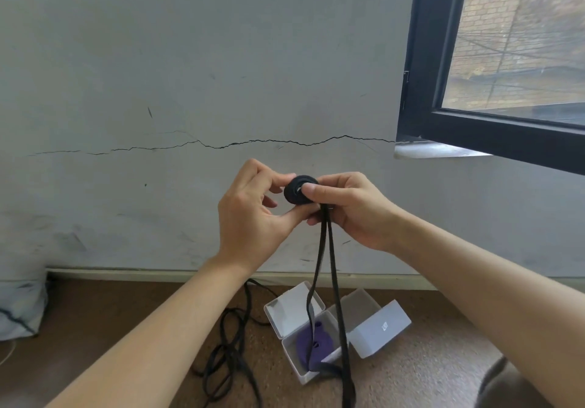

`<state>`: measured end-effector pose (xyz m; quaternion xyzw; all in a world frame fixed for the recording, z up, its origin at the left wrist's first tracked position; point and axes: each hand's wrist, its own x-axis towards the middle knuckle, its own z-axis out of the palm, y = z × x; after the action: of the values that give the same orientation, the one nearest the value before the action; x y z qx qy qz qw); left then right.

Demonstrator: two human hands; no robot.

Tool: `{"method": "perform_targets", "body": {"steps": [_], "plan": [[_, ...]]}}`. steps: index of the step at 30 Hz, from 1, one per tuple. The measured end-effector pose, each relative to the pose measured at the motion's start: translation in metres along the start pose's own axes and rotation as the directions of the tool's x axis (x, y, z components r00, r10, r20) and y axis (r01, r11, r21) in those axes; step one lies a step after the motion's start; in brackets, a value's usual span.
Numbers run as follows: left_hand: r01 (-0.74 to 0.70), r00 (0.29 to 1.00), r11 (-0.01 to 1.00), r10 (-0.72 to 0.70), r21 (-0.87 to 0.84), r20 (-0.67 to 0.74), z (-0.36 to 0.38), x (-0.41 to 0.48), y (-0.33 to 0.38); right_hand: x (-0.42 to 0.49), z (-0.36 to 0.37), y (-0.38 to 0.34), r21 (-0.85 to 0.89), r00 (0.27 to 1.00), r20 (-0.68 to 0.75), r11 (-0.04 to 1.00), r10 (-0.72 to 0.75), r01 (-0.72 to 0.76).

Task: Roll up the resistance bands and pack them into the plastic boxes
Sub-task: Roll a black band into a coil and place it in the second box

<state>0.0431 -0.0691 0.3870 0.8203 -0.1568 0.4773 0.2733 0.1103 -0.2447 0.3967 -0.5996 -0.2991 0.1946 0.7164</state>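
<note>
Both hands pinch the black band's coil (299, 190), left hand (253, 214), right hand (351, 210); best keep the hanging tail (329, 281) taut, turns flat.

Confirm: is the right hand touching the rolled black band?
Touching. Head view: thumb of the right hand lies pressed on the rolled black band, no gap.

Two open boxes stood on the floor (110, 312) near its far edge, before the wall (190, 59). The left box (292, 357) held a rolled band (311, 344); the right box (380, 328) stood just beside it. Loose band loops (228, 344) lay left of them. Above, the left hand (253, 214) and the right hand (351, 208) pinched a coil (297, 190) between them, and its strands (319, 265) fell before the left box.
</note>
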Motion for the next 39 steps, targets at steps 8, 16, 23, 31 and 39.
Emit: {"method": "perform_targets", "body": {"steps": [8, 16, 23, 31, 39], "plan": [[-0.021, 0.974, 0.988, 0.055, -0.154, 0.219, -0.015, 0.005, 0.002, -0.004, -0.014, -0.002, -0.03, 0.974, 0.177, 0.99, 0.139, -0.135], [0.088, 0.991, 0.981, -0.069, -0.17, 0.114, -0.017, 0.007, 0.009, -0.003, -0.001, -0.002, -0.09, 0.956, 0.232, 0.982, 0.182, -0.165], [0.056, 0.996, 0.989, -0.046, -0.135, 0.081, -0.012, 0.009, 0.01, 0.002, 0.015, 0.005, 0.021, 0.969, 0.139, 0.977, 0.206, -0.211], [0.04, 0.998, 0.994, -0.035, -0.106, 0.052, -0.011, 0.011, 0.0, 0.001, 0.029, 0.004, -0.104, 0.99, -0.045, 0.985, 0.13, -0.134], [0.096, 0.992, 0.978, -0.08, -0.186, 0.093, -0.008, 0.011, -0.004, 0.001, 0.025, 0.003, -0.003, 0.989, 0.059, 0.991, 0.133, -0.133]]}}
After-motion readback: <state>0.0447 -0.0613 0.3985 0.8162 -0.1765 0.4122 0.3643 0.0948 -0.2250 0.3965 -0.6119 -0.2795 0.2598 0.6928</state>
